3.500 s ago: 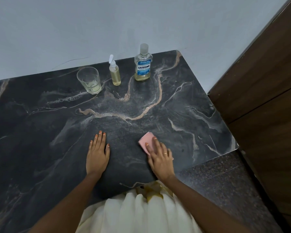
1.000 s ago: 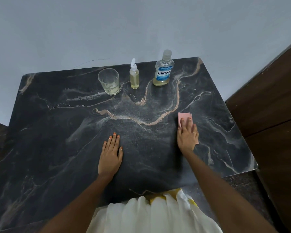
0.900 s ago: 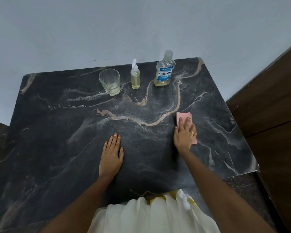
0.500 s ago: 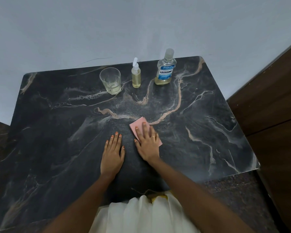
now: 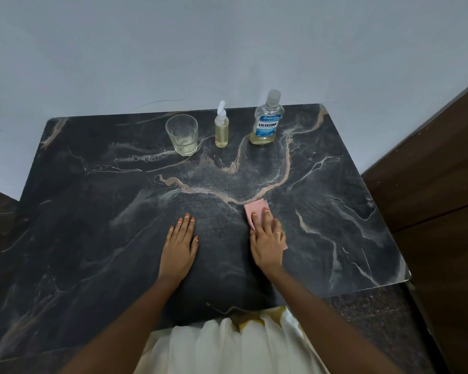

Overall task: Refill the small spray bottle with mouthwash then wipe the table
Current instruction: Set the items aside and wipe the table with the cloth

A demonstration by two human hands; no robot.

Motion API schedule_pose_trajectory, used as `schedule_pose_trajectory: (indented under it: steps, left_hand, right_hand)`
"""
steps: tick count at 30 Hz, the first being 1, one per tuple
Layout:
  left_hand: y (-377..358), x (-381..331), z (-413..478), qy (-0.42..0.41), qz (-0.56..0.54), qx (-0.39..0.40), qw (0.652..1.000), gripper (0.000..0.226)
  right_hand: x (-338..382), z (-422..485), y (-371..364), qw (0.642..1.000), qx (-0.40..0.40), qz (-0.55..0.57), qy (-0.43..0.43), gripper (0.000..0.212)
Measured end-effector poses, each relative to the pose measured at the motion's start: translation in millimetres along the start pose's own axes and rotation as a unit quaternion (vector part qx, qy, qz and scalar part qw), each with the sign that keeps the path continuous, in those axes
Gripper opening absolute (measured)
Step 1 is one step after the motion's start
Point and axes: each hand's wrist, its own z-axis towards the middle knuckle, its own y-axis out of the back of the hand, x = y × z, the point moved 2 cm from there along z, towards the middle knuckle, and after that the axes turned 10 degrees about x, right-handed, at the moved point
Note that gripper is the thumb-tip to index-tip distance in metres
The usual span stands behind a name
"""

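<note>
My right hand (image 5: 268,240) lies flat on a pink cloth (image 5: 257,207), pressing it against the black marble table (image 5: 92,211) just right of centre. My left hand (image 5: 179,242) rests palm down on the table beside it, holding nothing. At the back edge stand the small spray bottle (image 5: 221,126) with yellow liquid and a white nozzle, and the Listerine mouthwash bottle (image 5: 267,120), capped and upright, with a little liquid at its bottom.
A clear glass (image 5: 182,134) with a little pale liquid stands left of the spray bottle. A pale wall runs behind the table. A brown wooden panel (image 5: 438,171) stands close to the table's right side.
My right hand slid the pink cloth left toward the left hand, then back right to just right of centre. The left hand and the bottles stayed put.
</note>
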Motion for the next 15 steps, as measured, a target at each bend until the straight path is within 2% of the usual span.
schedule_pose_trajectory:
  steps: [4, 9, 12, 15]
  left_hand:
    - [0.9, -10.3, 1.3, 0.021, -0.018, -0.005, 1.000, 0.051]
    - [-1.1, -38.6, 1.1, -0.016, -0.047, -0.016, 0.999, 0.044]
    - [0.2, -59.8, 0.3, -0.029, -0.090, -0.019, 0.995, 0.042]
    - [1.6, -82.3, -0.1, -0.010, -0.164, 0.005, 0.986, 0.044]
  right_hand:
    - [11.2, -4.8, -3.6, 0.999, 0.017, -0.029, -0.010, 0.053]
    - [22.7, -12.2, -4.8, 0.998, 0.041, 0.009, 0.046, 0.050]
    - [20.5, -16.4, 2.2, 0.995, 0.003, 0.090, 0.046, 0.044]
    - [13.2, -15.4, 12.0, 0.991, -0.038, 0.131, -0.002, 0.039]
